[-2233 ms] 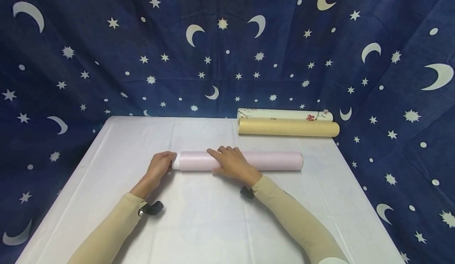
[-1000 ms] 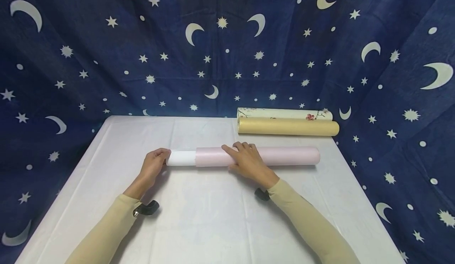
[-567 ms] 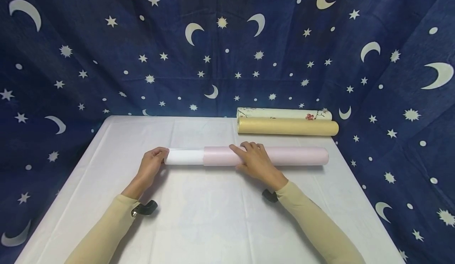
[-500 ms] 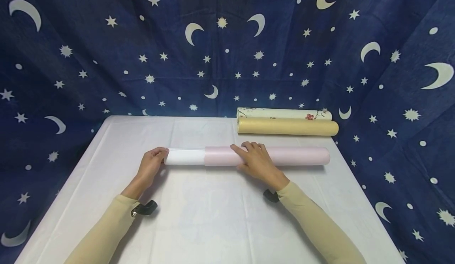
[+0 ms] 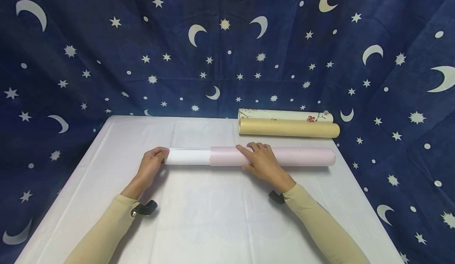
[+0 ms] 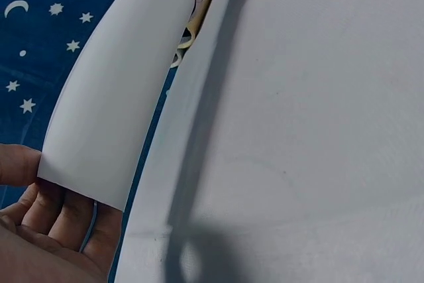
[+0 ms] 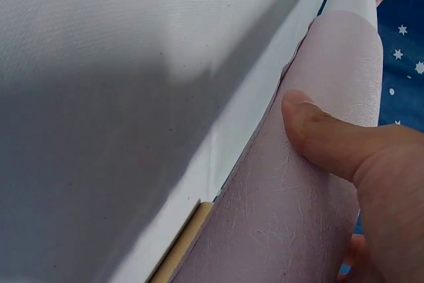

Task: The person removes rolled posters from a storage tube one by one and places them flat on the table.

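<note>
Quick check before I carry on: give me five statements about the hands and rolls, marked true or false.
1. The left hand pinches the end of the white roll. True.
2. The right hand grips the pink roll. True.
3. The white roll is wholly hidden inside the pink roll. False: part of it sticks out toward the left hand.
4. The yellow roll lies nearer the person than the flowered roll. True.
5. The left hand holds the flowered roll. False: neither hand touches it.
</note>
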Motion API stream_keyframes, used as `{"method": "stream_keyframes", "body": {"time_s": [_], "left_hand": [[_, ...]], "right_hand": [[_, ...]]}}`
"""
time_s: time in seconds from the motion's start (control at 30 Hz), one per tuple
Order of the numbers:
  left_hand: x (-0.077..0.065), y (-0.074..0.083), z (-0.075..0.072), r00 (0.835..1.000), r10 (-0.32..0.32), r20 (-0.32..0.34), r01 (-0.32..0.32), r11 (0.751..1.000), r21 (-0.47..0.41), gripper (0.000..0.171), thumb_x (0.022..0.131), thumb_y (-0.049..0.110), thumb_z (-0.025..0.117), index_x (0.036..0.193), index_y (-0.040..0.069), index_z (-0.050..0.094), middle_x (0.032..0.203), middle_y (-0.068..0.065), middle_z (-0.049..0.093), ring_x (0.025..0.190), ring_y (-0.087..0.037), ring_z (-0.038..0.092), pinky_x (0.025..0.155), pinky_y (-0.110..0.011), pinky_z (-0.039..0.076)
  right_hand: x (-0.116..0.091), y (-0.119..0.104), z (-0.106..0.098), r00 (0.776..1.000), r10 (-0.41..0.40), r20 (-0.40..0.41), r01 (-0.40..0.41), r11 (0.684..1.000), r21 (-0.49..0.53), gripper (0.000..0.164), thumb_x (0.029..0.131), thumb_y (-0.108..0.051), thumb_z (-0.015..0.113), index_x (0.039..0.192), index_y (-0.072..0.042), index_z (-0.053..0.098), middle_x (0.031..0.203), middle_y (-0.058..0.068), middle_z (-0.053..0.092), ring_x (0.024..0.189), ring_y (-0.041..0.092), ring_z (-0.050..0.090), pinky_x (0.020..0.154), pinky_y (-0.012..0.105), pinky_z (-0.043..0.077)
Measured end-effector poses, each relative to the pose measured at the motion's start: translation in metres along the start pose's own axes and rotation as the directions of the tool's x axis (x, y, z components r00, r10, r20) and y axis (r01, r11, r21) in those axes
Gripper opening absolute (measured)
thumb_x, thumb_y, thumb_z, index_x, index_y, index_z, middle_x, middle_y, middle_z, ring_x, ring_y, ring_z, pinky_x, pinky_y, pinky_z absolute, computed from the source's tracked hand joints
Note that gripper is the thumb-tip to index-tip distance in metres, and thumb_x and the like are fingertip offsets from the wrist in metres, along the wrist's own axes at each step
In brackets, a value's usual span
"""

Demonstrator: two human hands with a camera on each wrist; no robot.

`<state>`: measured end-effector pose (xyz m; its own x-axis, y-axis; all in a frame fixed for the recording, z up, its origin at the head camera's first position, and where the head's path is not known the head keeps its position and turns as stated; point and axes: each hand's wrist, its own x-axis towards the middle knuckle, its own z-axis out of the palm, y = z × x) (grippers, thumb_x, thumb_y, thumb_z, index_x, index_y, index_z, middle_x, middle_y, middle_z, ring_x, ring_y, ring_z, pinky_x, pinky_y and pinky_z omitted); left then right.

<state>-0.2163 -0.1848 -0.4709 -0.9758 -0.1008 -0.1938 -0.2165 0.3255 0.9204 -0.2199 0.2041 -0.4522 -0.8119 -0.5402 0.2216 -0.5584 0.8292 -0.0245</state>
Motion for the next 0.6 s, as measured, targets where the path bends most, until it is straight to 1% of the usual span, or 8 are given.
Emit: {"method": "stream_keyframes", "body": {"time_s": [0.3, 0.53, 0.6], "left_hand": [[-0.002, -0.001, -0.006, 1.0, -0.011, -0.022, 0.011, 1.0, 0.007, 0.038, 0.103, 0.029, 0.045, 0.12, -0.001, 0.061, 0.126, -0.016, 0.059, 0.098, -0.014, 0.054, 0.086, -0.029, 0.047], [-0.003, 0.0, -0.01, 1.0, -0.01, -0.029, 0.009, 1.0, -0.008, 0.039, 0.103, 0.029, 0.045, 0.122, -0.002, 0.06, 0.129, -0.017, 0.059, 0.098, -0.012, 0.055, 0.089, -0.03, 0.048], [-0.004, 0.0, -0.012, 0.999, -0.007, -0.033, 0.007, 1.0, -0.009, 0.039, 0.103, 0.028, 0.045, 0.122, -0.002, 0.06, 0.13, -0.017, 0.058, 0.098, -0.01, 0.056, 0.088, -0.027, 0.049]], "right_hand": [[-0.006, 0.009, 0.0, 1.0, -0.006, -0.017, 0.006, 1.0, -0.003, 0.077, 0.078, -0.038, 0.081, 0.146, -0.027, 0.045, 0.127, 0.013, 0.059, 0.114, 0.036, 0.057, 0.094, 0.053, 0.042], [-0.01, 0.017, -0.002, 1.0, 0.0, -0.025, 0.0, 1.0, 0.009, 0.075, 0.08, -0.037, 0.081, 0.146, -0.027, 0.046, 0.128, 0.013, 0.059, 0.116, 0.036, 0.057, 0.095, 0.054, 0.041], [-0.011, 0.019, -0.002, 1.0, 0.003, -0.026, -0.003, 1.0, 0.014, 0.075, 0.08, -0.036, 0.08, 0.146, -0.027, 0.046, 0.128, 0.014, 0.059, 0.116, 0.036, 0.056, 0.096, 0.054, 0.041]]}}
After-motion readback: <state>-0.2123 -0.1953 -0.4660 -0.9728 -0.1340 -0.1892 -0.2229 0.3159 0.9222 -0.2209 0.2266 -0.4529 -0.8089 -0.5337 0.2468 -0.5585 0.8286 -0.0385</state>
